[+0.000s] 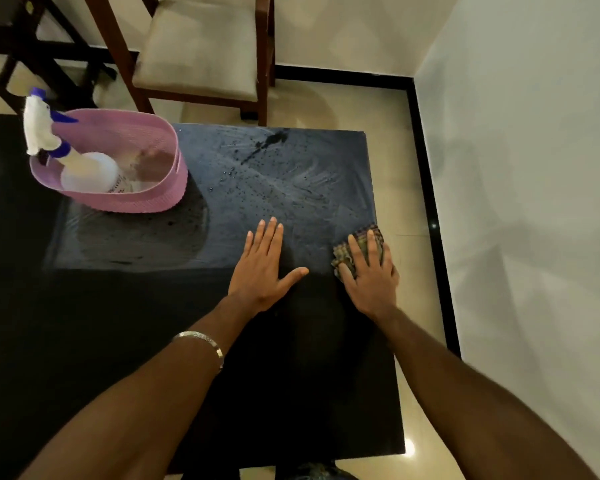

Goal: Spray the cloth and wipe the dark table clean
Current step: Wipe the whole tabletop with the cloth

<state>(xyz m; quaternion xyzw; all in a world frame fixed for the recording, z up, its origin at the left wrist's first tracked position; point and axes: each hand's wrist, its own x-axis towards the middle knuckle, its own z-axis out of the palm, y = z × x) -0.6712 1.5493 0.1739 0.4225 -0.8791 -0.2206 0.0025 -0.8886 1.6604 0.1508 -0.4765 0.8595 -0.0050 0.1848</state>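
The dark table (118, 323) fills the lower left and middle of the view, with wet streaks and droplets on its far right part. My right hand (369, 275) presses flat on a folded checked cloth (347, 252) at the table's right edge. My left hand (262, 265) lies flat on the tabletop just left of it, fingers spread, holding nothing. A white spray bottle (84, 168) with a blue trigger stands tilted in a pink basket (146, 199) at the far left.
A wooden chair (201, 50) with a beige seat stands beyond the table's far edge. A white wall (534, 168) with a black skirting runs close along the right. A dark puddle (274, 138) sits near the far edge.
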